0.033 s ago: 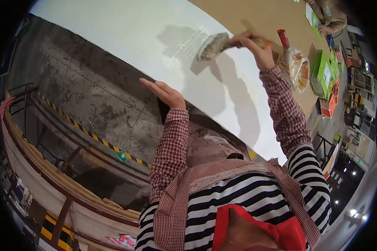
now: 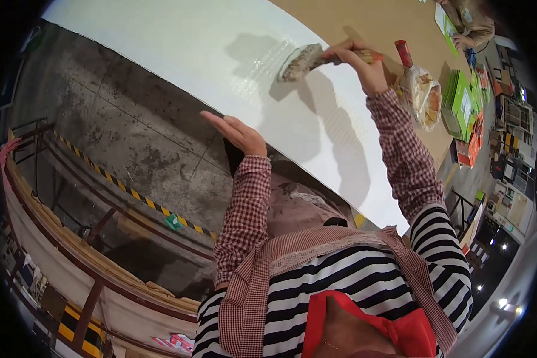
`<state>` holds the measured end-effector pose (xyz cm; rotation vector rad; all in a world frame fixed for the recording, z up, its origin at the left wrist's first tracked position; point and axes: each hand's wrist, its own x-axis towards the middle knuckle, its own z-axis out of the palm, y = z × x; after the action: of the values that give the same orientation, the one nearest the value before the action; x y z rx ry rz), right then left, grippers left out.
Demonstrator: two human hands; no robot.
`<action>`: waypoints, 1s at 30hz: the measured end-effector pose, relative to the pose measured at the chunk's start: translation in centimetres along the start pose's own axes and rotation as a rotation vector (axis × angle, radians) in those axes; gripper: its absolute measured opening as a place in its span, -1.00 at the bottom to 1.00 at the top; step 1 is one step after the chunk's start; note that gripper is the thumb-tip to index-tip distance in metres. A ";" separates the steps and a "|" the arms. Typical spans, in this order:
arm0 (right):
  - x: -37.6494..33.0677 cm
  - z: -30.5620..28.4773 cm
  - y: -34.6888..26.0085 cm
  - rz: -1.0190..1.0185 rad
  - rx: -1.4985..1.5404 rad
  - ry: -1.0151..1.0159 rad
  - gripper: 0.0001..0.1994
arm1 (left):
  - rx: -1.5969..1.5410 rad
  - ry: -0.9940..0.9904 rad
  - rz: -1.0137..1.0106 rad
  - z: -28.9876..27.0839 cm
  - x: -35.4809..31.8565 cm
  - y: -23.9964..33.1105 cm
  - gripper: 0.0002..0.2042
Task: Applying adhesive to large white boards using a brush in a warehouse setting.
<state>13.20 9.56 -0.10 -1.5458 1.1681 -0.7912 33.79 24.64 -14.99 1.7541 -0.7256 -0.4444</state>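
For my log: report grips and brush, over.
Right grip holding brush over white sheet. Left grip open by sheet's edge. Plastic-lined container stands apart, right.

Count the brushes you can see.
1: the brush in the right hand, over the white sheet. The red rod at the plastic bag might be another's handle, its end hidden.

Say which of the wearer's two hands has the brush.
The right hand, gripping the brush by its handle over the white sheet; the left hand is open and empty, fingers extended.

The right hand (image 2: 364, 68) partly hides the brush handle (image 2: 371, 56) from view.
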 end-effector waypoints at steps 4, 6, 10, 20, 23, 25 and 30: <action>-3.9 -1.4 2.3 0.094 0.029 -0.014 -0.85 | 0.020 -0.063 -0.039 0.1 -1.0 0.1 -0.45; -7.0 -3.0 2.9 0.123 0.042 -0.001 -0.85 | 0.004 -0.055 -0.050 0.0 -1.1 0.5 -0.45; -8.8 -4.8 2.0 0.145 -0.017 -0.042 -0.85 | 0.024 -0.057 -0.082 0.1 -0.9 0.6 -0.44; -7.6 -3.7 3.1 0.063 -0.003 0.030 -0.85 | 0.031 -0.071 -0.102 0.2 -1.2 1.2 -0.44; -10.1 -5.3 2.7 0.164 0.019 0.002 -0.86 | 0.027 -0.054 -0.077 0.0 -1.1 0.8 -0.43; -9.4 -4.6 1.7 0.111 0.024 0.006 -0.86 | 0.035 -0.041 -0.061 -0.3 -1.0 0.2 -0.43; -4.7 -2.1 0.3 -0.049 0.111 0.030 -0.85 | 0.036 -0.041 -0.058 0.3 -1.2 0.7 -0.44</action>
<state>9.76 13.28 0.49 -1.4805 1.0930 -0.8998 32.55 25.05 -14.46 1.8073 -0.7172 -0.5109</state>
